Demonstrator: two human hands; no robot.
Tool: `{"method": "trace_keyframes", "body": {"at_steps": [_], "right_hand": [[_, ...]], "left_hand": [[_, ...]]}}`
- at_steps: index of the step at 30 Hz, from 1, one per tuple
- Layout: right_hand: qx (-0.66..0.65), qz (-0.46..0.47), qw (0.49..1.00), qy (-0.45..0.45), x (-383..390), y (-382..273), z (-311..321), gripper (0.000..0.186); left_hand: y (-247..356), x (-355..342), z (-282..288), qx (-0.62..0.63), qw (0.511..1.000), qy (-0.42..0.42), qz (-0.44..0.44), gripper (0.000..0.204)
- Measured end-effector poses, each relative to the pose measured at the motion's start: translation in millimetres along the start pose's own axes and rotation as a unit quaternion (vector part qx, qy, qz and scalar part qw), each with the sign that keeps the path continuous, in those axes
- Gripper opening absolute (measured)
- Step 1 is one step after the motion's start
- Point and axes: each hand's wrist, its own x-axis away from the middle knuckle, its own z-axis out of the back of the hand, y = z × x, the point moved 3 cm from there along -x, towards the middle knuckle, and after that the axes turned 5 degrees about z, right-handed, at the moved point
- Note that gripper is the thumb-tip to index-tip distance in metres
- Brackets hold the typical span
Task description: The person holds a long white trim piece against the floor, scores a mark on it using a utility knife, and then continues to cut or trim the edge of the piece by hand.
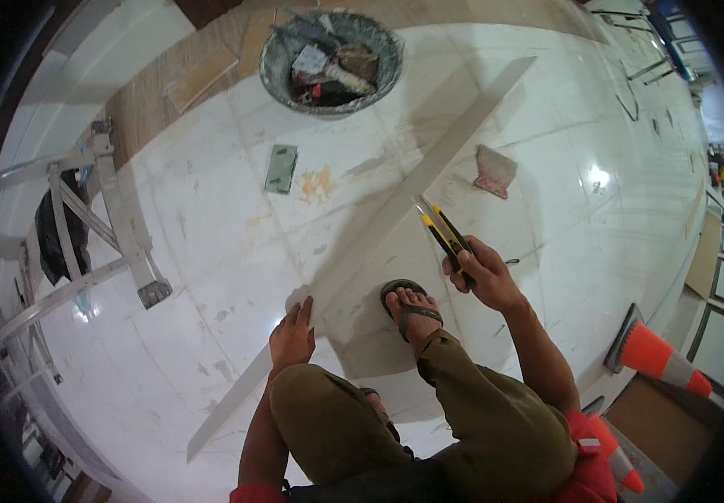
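My left hand (293, 335) rests on a long, narrow pale board strip (471, 117) lying diagonally across the white tiled floor (202, 201). Its fingers are stretched toward the far edge of the strip; the thumb is hidden. My right hand (483, 272) grips a black-and-yellow utility knife (446, 235), blade pointing up and left, held over the strip's near side. Below the knife is my sandalled foot (412, 310). Beyond the strip lie a small green rectangular piece (280, 168) and an irregular grey-and-pink piece (494, 172).
A grimy bucket (269, 71) of tools and scraps stands at the back, near loose tan boards (202, 80). A metal ladder or frame (106, 210) is at the left, with a black bag beside it. Orange-and-white cones (655, 352) lie at the right, and metal legs stand at the far right.
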Motion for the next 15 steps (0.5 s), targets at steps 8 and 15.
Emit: {"method": "trace_keyframes", "body": {"at_steps": [8,15], "right_hand": [[-0.128,-0.089,0.979,0.131,34,45,2,0.042],[-0.125,-0.092,0.979,0.134,35,58,26,0.046]], "left_hand": [[-4,5,-2,-0.017,0.999,0.027,-0.011,0.078],[-1,7,-12,-0.036,0.999,0.034,0.0,0.079]]}}
